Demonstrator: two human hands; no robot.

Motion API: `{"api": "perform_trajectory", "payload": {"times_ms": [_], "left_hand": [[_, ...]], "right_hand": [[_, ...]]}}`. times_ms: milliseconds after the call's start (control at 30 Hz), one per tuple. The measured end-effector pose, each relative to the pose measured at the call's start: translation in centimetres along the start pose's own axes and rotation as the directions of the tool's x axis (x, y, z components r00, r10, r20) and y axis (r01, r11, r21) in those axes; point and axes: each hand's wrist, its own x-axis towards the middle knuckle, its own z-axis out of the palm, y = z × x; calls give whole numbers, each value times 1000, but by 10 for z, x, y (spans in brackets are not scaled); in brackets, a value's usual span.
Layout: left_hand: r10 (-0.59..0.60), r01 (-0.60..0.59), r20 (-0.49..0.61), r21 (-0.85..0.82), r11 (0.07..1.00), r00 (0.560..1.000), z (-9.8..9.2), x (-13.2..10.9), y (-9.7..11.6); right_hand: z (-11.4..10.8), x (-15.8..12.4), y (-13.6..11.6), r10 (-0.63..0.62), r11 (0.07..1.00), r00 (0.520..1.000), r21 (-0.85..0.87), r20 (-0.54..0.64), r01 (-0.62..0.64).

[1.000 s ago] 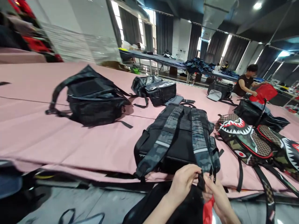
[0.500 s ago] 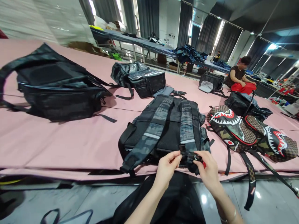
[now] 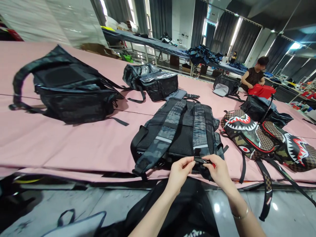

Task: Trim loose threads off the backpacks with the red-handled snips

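A black and grey camouflage backpack (image 3: 184,128) lies with its shoulder straps up at the table's front edge. At its lower right end, my left hand (image 3: 181,169) pinches the end of a thin black strap (image 3: 198,160). Close beside it, my right hand (image 3: 218,168) is closed on a small dark item with a red part (image 3: 213,164), its kind partly hidden by the fingers. The strap runs between both hands, just below the right shoulder strap (image 3: 200,131).
An open black backpack (image 3: 76,98) stands left on the pink table (image 3: 103,141). Behind is a silver-lined black bag (image 3: 160,84). Shark-mouth backpacks (image 3: 247,135) lie right, straps hanging over the edge. A co-worker (image 3: 255,75) handles a red bag (image 3: 262,91) at the far right.
The view has shifted slightly, so the scene sits a little further right. Both hands stay at the strap, drawn slightly closer together. The dark piece between them is turned differently.
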Motion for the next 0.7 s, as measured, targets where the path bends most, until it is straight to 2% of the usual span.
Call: {"api": "perform_trajectory", "payload": {"times_ms": [233,300,367,433,500,600,667,700], "left_hand": [[47,-47,18,-11,999,999,0,-1,-11],[68,-68,2,-7,998,998,-2,-1,-17],[148,-148,-50,2,989,988,-5,-2,-23],[244,-243,-92,26,970,965,-7,-5,-29],[318,-313,-70,76,947,946,-7,-9,-34],[401,-402,45,190,896,915,-8,-16,-40],[437,-454,120,253,854,891,-11,-19,-44],[438,-463,150,275,842,886,-13,-21,-45]], "right_hand": [[4,-4,3,-17,1000,999,7,-29,17],[4,-5,1,26,995,999,96,-38,-22],[5,-8,-2,122,960,990,260,-75,-99],[11,-13,-6,236,885,967,433,-93,-175],[20,-18,-7,340,779,940,564,-15,-273],[38,-23,-3,437,601,882,672,177,-433],[47,-24,1,482,521,848,706,222,-480],[50,-23,3,495,511,841,709,219,-486]]}}
